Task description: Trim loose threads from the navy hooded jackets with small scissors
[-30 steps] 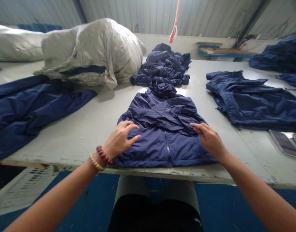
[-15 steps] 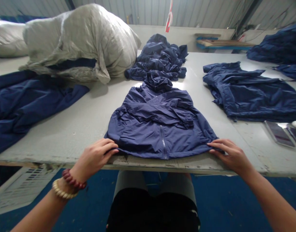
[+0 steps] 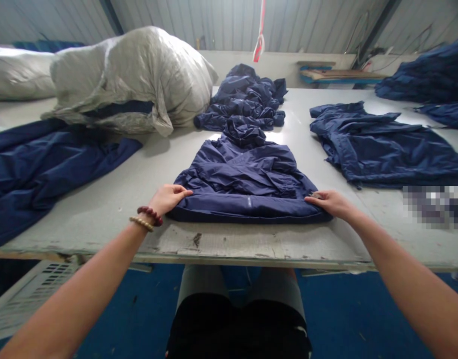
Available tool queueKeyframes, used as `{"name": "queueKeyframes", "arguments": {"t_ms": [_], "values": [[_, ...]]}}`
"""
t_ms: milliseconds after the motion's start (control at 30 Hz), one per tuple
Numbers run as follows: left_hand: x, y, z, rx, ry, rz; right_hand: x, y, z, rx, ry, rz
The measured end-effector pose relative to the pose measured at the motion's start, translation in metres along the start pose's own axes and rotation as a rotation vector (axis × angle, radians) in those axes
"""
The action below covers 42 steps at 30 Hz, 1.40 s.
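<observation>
A navy jacket lies on the pale table, its hood pointing away from me and its sleeves crossed over the body. The bottom part is turned up over the front in a wide fold. My left hand, with two bead bracelets at the wrist, pinches the left end of the turned-up hem. At the right end, my right hand grips the hem between thumb and fingers.
Beyond the hood is a heap of navy garments. Another navy garment lies at the right, and more navy fabric at the left. A large grey sack stands back left. A red-and-white strip hangs above.
Both hands have moved away from the table's front edge with the hem, folding the jacket's bottom upward. The jacket now looks shorter, and bare table shows in front of it.
</observation>
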<state>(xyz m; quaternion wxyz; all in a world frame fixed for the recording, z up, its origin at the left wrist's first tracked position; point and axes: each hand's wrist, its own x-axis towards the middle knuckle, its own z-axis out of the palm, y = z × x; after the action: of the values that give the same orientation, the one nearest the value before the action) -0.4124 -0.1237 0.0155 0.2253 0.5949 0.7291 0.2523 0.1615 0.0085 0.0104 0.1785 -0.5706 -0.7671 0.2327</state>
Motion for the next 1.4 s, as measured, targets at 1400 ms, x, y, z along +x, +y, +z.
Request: {"name": "queueKeyframes", "arguments": {"t_ms": [1400], "values": [[-0.124, 0.025, 0.044, 0.236, 0.233, 0.152, -0.140, -0.067, 0.062, -0.122, 0.299, -0.280]]}}
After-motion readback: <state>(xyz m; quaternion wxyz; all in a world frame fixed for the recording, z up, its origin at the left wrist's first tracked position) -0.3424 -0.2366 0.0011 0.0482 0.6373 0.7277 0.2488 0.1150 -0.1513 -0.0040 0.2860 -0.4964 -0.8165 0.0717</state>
